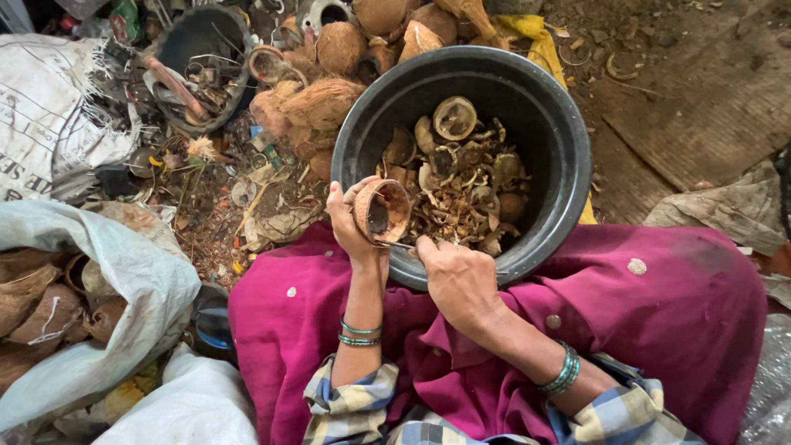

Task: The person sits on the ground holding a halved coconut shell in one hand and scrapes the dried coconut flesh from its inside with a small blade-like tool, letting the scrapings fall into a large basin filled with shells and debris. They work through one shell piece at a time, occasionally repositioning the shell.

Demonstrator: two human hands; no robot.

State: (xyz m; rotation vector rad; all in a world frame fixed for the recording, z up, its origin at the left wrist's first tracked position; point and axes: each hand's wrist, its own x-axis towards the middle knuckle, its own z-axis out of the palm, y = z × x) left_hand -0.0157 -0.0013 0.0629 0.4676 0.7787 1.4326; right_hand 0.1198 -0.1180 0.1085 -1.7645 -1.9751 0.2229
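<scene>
Left hand (350, 227) grips coconut shell (381, 211) over black tub (568, 140), right hand (457, 276) just beside it clenched on thin tool (396, 244) poking the shell.

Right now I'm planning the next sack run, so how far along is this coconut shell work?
Done: the black tub already holds a layer of scraped shell pieces. In hand: the left hand grips a half shell while the right hand works a thin tool inside it. Left: whole husked coconuts behind the tub and shells in the sack.
</scene>
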